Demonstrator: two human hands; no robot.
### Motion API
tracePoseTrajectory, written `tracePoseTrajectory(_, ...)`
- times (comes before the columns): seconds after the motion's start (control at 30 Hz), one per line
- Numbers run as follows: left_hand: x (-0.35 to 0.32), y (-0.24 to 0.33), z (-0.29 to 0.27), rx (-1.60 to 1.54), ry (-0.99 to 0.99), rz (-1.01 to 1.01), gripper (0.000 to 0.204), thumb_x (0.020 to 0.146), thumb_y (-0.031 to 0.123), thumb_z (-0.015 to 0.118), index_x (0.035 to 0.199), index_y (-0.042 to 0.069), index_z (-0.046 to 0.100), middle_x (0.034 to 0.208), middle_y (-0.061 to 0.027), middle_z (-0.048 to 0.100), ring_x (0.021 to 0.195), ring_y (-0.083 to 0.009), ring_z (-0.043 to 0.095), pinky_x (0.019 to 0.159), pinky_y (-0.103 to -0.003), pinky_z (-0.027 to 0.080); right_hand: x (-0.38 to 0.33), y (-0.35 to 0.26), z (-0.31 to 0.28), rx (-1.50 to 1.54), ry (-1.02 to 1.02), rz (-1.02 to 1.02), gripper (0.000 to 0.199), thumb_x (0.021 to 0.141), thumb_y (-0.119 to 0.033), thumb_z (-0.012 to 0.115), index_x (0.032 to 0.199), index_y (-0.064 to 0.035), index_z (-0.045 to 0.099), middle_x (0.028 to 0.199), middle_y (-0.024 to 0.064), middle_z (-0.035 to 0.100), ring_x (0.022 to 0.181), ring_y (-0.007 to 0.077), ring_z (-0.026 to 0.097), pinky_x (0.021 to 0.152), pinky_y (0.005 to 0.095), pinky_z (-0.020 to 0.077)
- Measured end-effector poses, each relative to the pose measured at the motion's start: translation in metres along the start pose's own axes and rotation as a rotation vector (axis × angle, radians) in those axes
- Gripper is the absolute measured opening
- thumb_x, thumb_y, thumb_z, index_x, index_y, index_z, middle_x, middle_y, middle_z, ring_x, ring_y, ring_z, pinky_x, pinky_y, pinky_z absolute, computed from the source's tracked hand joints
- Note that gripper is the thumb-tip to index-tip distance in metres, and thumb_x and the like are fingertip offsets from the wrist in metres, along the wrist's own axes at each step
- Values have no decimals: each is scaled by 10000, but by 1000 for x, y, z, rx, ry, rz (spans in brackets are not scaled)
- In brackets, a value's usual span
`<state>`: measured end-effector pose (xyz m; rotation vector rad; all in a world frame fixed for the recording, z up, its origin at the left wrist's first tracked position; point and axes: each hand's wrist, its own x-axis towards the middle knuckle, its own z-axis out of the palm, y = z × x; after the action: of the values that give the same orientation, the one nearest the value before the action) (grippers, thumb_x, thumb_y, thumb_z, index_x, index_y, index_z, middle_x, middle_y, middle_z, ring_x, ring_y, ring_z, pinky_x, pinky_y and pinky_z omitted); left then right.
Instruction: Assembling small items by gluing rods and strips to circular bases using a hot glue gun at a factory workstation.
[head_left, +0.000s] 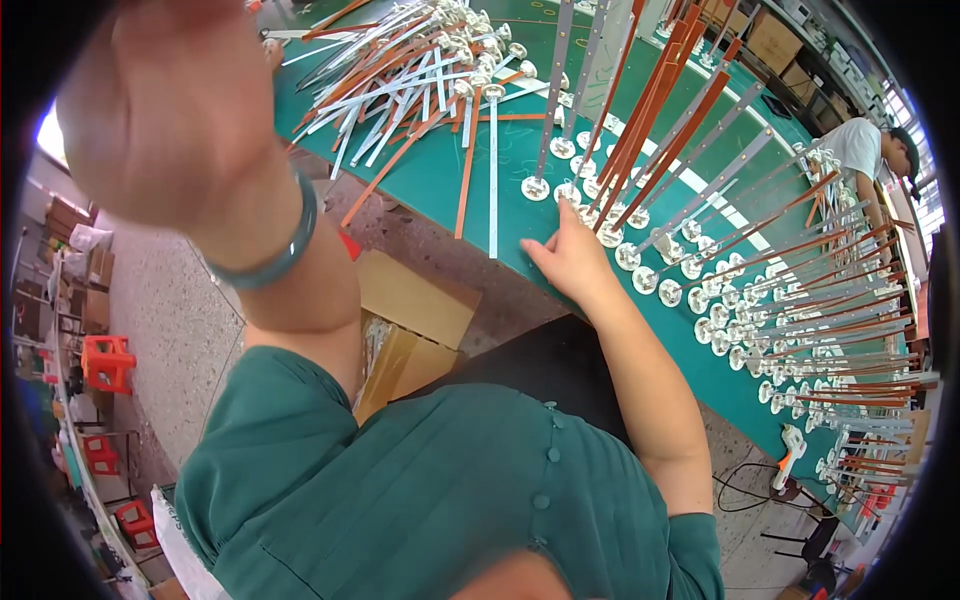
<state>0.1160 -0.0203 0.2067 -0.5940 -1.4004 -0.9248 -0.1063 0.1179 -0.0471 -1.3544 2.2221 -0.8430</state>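
R hand (pixel 576 262) at wht base (pixel 567 190)

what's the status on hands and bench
Left hand raised near camera, blurred, blocking upper-left view. Right hand at a white round base. Upright brown strips crowd alongside.

From right hand (pixel 575 258): standing strips (pixel 634 125) block 12 to 4 o'clock; bare table (pixel 516 215) passable at 11.

Green tabletop (pixel 425 180), white bases (pixel 645 279), rust-brown strips (pixel 657 85), silver-grey strips (pixel 552 100) (dotted lengthwise), plain dark-green shirt (pixel 400 480), red stools (pixel 107 364)
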Motion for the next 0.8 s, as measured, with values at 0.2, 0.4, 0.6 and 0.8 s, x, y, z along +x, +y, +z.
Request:
tracePoseTrajectory(0.2,-108,-48,-43,-107,193,-304,133,984,49,524,1054,-2,625,955,-114,643,842,-213,594,736,-324,478,-50,14,-10,301,-252,-164,170,883,-165,677,840,-19,603,615,6,572,563,79,524,530,255,414)
tracePoseTrajectory(0.4,-210,-161,-40,329,193,-1018,158,878,99,696,1012,18,682,895,-20,669,788,-91,614,703,-236,499,-111,42,-40,377,-308,-100,169,887,-117,689,787,-35,580,624,-15,585,552,44,512,507,215,395)
tracePoseTrajectory(0.6,-232,-191,-31,330,225,-1088,129,898,106,674,995,21,668,834,-13,649,726,-79,587,657,-217,477,-129,76,-33,373,-108,-80,266,886,-69,673,674,-42,514,593,1,582,530,70,547,496,225,435)
tracePoseTrajectory(0.8,-215,-91,-17,83,20,-1275,128,955,162,604,949,37,633,744,11,612,661,-60,556,590,-208,434,-119,80,-24,700,-183,-19,80,856,-45,684,835,-29,608,777,9,640,632,97,526,562,256,409)
